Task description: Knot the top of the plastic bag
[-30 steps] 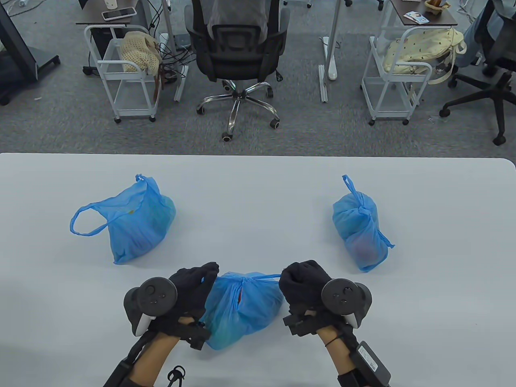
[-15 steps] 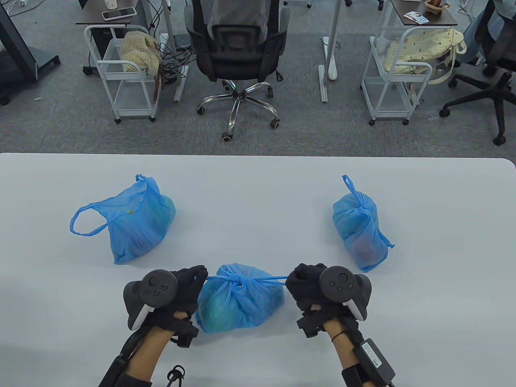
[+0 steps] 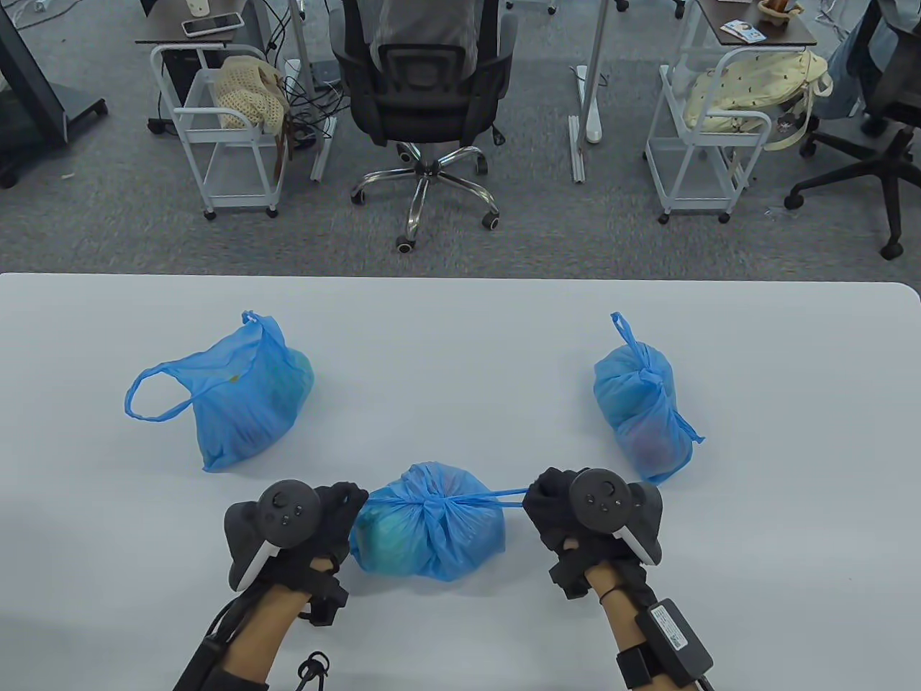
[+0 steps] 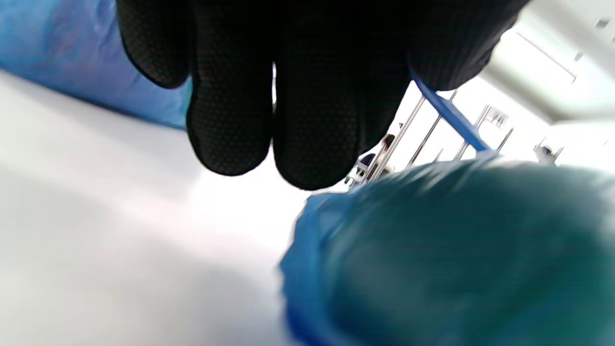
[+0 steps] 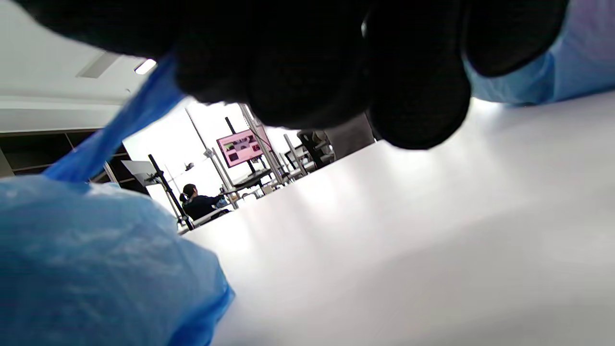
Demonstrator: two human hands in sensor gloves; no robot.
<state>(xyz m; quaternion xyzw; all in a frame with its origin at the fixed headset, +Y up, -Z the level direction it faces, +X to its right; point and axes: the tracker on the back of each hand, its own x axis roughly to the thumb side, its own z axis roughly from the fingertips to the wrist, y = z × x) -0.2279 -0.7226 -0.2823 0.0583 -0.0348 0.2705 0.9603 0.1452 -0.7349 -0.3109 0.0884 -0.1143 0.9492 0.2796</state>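
A filled blue plastic bag (image 3: pixel 428 529) lies on the white table (image 3: pixel 460 338) near its front edge, its top gathered into a knot (image 3: pixel 435 500). My left hand (image 3: pixel 344 504) grips the left handle strap right beside the bag. My right hand (image 3: pixel 547 497) grips the right handle strap (image 3: pixel 500 497), which runs taut from the knot. In the left wrist view my curled fingers (image 4: pixel 269 96) hold a blue strap (image 4: pixel 451 115) above the bag (image 4: pixel 456 254). The right wrist view shows my curled fingers (image 5: pixel 336 67) pulling a strap (image 5: pixel 115 129) up from the bag (image 5: pixel 96 269).
An untied blue bag (image 3: pixel 245 403) with an open handle loop lies at the left. A knotted blue bag (image 3: pixel 644 410) lies at the right. Beyond the table's far edge stand an office chair (image 3: pixel 424 93) and two white carts (image 3: pixel 223 137).
Both hands have pulled the straps apart and the knot has drawn tight on the bag's top. The bag has shifted a little away from me and bunched rounder.
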